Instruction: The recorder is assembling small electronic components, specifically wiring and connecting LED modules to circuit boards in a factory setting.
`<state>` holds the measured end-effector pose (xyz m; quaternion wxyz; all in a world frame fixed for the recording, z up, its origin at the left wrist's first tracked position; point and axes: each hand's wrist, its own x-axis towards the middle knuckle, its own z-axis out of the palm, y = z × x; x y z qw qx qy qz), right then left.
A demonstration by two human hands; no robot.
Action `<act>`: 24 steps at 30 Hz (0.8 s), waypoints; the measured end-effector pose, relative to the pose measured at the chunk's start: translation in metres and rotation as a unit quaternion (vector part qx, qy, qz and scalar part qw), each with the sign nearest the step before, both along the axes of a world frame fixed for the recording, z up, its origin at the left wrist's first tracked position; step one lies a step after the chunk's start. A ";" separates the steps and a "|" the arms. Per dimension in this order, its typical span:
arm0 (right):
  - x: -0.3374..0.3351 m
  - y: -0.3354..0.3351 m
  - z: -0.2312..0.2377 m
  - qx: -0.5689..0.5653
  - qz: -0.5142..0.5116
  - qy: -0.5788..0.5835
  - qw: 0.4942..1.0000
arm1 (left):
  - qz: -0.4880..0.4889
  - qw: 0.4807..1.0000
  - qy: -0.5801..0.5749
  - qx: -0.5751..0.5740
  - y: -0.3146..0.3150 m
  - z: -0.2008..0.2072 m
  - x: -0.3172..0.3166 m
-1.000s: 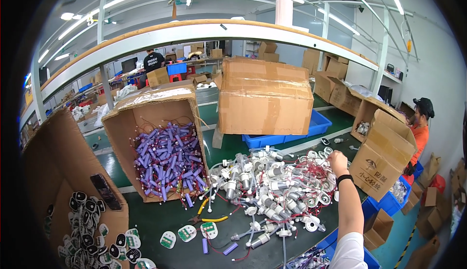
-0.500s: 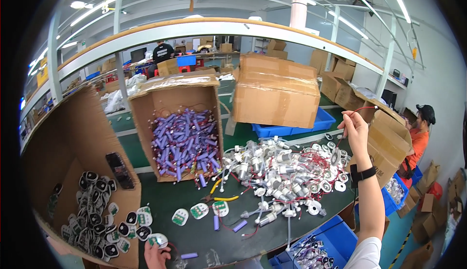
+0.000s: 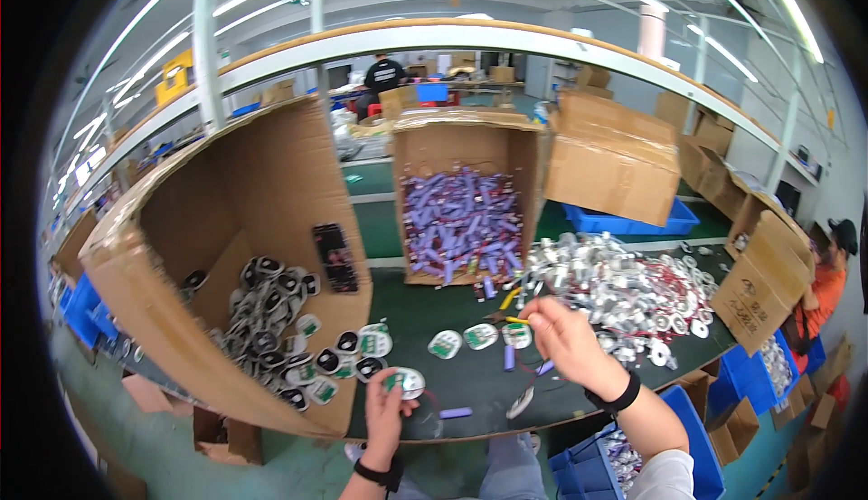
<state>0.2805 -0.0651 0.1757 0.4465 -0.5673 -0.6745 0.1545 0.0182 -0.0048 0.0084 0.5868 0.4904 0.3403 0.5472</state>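
Observation:
In my left hand [image 3: 384,423], near the table's front edge, is a white rounded housing with a green circuit board [image 3: 404,382]. Fingers and thumb grip its left side, and a thin red wire trails from it. My right hand [image 3: 562,335] is closed in a pinch above the table, by the yellow-handled pliers [image 3: 511,301]. What its fingertips hold is too small to make out. Below that hand shows a blurred white oval part [image 3: 522,402]; I cannot tell whether it hangs from the hand. One purple battery cell [image 3: 456,413] lies between the hands.
A large carton [image 3: 226,400] of similar housings stands left, with a dark phone-like slab [image 3: 334,258] inside. Behind is a carton of wired purple cells [image 3: 466,220]. White motor-like parts [image 3: 624,283] are heaped at right. A blue bin [image 3: 692,428] sits below; a person in orange [image 3: 825,283] is far right.
My right hand has come down and inward from its raised place at the right, where it held a red wire. My left hand still holds the housing. The whole view has shifted leftward.

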 end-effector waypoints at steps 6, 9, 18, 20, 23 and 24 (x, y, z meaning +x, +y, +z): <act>-0.075 0.020 -0.053 0.062 0.043 -0.147 0.986 | -0.061 0.998 0.001 -0.019 0.009 -0.002 -0.013; -0.094 0.025 -0.059 0.039 0.033 -0.190 0.980 | -0.085 0.996 -0.027 -0.030 0.006 0.001 -0.012; -0.074 0.042 0.007 0.140 -0.046 -0.098 0.984 | -0.093 0.995 0.032 0.026 0.002 -0.004 -0.017; -0.075 0.038 0.011 0.128 -0.008 -0.105 0.986 | -0.091 0.995 0.035 0.028 0.001 -0.003 -0.018; -0.083 0.033 -0.011 0.103 0.071 -0.132 0.983 | -0.076 0.996 0.036 0.028 -0.001 -0.004 -0.021; -0.085 0.029 -0.017 0.086 0.068 -0.116 0.987 | -0.070 0.997 0.030 0.030 -0.002 -0.003 -0.018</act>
